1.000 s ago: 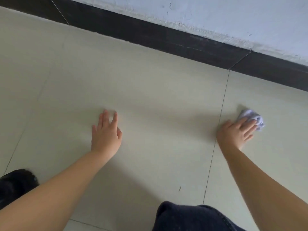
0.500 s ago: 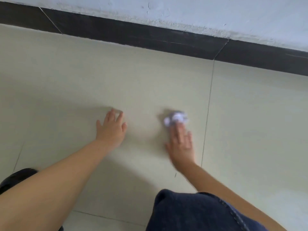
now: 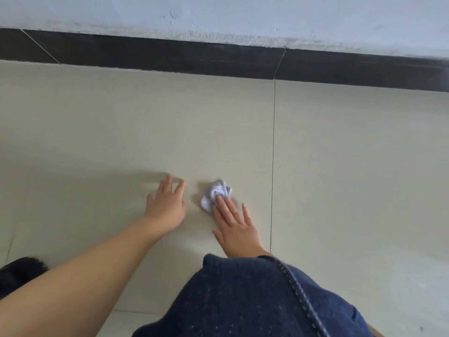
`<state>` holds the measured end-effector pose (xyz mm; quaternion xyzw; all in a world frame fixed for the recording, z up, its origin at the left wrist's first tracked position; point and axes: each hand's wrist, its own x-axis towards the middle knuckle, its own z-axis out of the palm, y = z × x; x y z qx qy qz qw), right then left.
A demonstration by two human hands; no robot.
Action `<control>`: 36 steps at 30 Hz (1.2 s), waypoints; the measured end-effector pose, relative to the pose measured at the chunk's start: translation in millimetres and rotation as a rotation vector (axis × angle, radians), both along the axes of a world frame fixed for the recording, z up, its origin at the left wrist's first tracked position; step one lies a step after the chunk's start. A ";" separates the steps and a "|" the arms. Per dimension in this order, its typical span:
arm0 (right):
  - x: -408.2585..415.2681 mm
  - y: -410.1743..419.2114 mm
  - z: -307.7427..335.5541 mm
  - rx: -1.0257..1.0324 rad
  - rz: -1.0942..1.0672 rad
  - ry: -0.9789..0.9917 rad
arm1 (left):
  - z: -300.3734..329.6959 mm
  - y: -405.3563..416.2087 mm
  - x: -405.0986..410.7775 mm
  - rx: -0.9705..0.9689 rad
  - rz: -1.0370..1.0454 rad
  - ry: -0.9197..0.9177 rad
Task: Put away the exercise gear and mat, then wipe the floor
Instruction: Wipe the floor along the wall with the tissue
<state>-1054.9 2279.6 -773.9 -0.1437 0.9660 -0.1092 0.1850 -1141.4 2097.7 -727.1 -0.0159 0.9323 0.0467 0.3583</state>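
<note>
Since a second ago right hand (image 3: 234,223) swept wad (image 3: 215,195) leftward, now just beside flat, empty left hand (image 3: 167,206). Fingers straight, pressing wad under fingertips; reckon it slips free.

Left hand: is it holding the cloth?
No, the left hand lies flat on the bare floor; the cloth is under the right hand's fingers.

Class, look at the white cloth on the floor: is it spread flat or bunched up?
Bunched up: the cloth shows crumpled folds under the right hand's straight fingers.
</note>
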 end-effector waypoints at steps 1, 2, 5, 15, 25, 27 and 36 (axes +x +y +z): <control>3.3 26.4 1.2 0.029 -0.034 -0.032 | 2.3 1.5 2.4 -0.001 -0.043 -0.004; 8.9 59.6 3.6 0.060 -0.097 -0.026 | 3.9 4.6 5.2 0.004 -0.095 0.002; 29.9 173.7 16.2 0.097 -0.568 -0.093 | 4.4 27.1 9.6 0.062 -0.234 0.014; 11.1 79.3 12.4 -0.068 -0.576 -0.093 | -0.2 130.0 -17.9 0.097 -0.260 0.039; 30.0 300.3 8.6 0.094 -1.081 -0.049 | -7.8 129.1 -49.5 0.045 -0.341 0.055; 10.1 325.7 15.9 0.082 -1.411 -0.140 | -11.1 133.7 -49.5 0.044 -0.341 0.020; -73.9 110.1 -9.5 -0.076 -0.503 0.118 | -7.1 131.8 -53.9 0.007 -0.409 0.022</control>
